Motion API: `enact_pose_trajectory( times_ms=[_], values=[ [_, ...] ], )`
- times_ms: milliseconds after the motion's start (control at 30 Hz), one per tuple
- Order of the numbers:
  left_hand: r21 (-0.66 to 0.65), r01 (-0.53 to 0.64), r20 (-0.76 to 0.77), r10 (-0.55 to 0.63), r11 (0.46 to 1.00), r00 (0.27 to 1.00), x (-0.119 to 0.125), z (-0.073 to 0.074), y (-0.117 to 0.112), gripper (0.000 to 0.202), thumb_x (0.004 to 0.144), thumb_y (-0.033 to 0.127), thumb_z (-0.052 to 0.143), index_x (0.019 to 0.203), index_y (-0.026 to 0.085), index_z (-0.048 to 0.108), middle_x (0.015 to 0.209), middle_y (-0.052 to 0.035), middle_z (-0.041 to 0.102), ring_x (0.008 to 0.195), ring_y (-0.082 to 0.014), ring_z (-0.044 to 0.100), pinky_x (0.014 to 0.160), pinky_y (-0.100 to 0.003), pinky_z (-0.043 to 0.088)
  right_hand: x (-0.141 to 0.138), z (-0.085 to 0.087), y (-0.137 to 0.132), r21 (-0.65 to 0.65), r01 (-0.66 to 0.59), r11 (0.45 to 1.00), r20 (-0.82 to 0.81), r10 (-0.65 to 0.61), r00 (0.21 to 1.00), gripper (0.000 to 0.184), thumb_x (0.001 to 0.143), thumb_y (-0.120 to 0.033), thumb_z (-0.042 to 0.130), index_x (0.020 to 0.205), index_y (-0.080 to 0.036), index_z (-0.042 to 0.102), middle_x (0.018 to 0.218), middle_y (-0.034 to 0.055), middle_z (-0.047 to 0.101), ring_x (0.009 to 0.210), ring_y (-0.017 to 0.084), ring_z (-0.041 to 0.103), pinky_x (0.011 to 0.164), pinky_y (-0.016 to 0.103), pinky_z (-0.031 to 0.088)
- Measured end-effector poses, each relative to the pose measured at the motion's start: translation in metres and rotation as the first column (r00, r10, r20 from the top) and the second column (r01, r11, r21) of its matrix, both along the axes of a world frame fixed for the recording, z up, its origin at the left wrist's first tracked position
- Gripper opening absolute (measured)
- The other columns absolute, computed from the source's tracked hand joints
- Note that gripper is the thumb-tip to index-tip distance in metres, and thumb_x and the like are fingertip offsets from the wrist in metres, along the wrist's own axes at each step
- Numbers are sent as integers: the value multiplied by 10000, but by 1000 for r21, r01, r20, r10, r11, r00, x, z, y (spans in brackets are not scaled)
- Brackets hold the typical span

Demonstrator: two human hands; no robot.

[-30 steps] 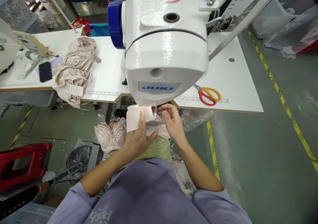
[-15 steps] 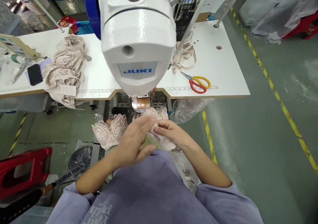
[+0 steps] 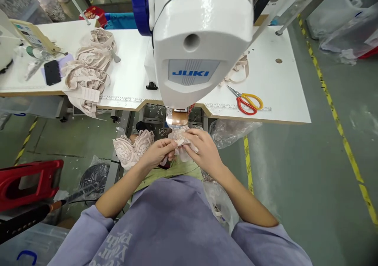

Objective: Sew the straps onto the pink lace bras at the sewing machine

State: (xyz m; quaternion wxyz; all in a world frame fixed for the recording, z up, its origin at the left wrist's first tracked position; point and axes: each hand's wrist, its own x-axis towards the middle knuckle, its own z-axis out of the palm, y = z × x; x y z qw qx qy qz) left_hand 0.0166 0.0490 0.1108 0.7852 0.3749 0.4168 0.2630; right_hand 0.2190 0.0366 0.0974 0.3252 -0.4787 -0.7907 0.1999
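Note:
My left hand (image 3: 158, 152) and my right hand (image 3: 202, 149) meet just below the head of a white JUKI sewing machine (image 3: 195, 41). Both pinch a small piece of beige lace fabric (image 3: 180, 139) between their fingertips, right under the machine's metal foot (image 3: 177, 118). More of the lace garment (image 3: 130, 152) hangs to the left of my left hand, over my lap. Both hands are closed on the fabric.
The white work table (image 3: 280, 89) carries red and yellow scissors (image 3: 246, 102) on the right and a heap of beige lace garments (image 3: 88, 71) on the left, beside a black phone (image 3: 52, 72). A clear plastic bag (image 3: 230, 130) hangs under the table edge. A red stool (image 3: 28, 183) stands at the lower left.
My left hand, flat with fingers stretched half a second ago, has closed on the lace. A second ago it pressed a white cloth piece under the machine. The view shifted.

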Motion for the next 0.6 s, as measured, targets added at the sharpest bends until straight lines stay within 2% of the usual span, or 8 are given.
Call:
enact_pose_trajectory(
  times_ms=[33,100,200,300,467,533,600],
  values=[
    [36,-14,-13,15,999,1000,-1,2,-2,422,869,538,675,709,172,538,596,47,508,526,-76,458,643,-238,464,-1,0,-3,-9,63,998,-64,-64,996,280,967,-339,575,1225,-259,649,1191,103,663,1131,263,606,949,428,494],
    [139,4,-81,7,990,997,-2,8,-5,383,931,509,608,782,157,606,691,16,565,582,-84,479,615,-221,424,-5,1,-9,-72,149,986,-141,-158,977,304,932,-420,638,1189,-260,659,1152,99,665,1100,262,622,912,416,524],
    [290,51,-223,16,956,975,-3,16,-8,339,976,465,549,880,159,659,700,14,555,627,-107,491,603,-221,390,-13,3,-14,-167,173,971,-143,-197,970,259,946,-458,622,1094,-260,701,1061,82,692,984,239,659,794,372,541],
    [372,90,-355,52,924,933,-3,21,-8,342,990,439,516,833,163,642,662,16,553,607,-117,498,588,-226,385,-20,3,-13,-122,196,973,-149,-213,966,219,963,-424,611,1039,-260,735,1016,68,718,939,223,674,791,369,533],
    [418,138,-451,73,898,890,0,18,-5,416,1009,461,451,782,164,631,616,20,549,566,-115,499,567,-224,386,-28,-6,-17,1,191,982,-125,-190,974,201,981,-341,578,958,-289,771,926,51,757,879,206,687,801,368,531],
    [408,106,-465,106,907,879,0,13,-2,424,976,503,507,742,164,604,624,16,556,567,-115,497,547,-221,377,-23,-13,-14,-5,109,994,-67,-109,992,235,990,-331,549,928,-299,774,938,46,770,872,200,692,797,358,532],
    [348,75,-459,100,934,883,-2,8,2,424,928,529,581,701,171,563,600,25,535,531,-105,465,506,-215,351,-3,-20,0,-29,5,1000,-3,-5,1000,243,993,-341,536,945,-302,771,989,39,776,919,198,695,825,348,537]
  ],
)
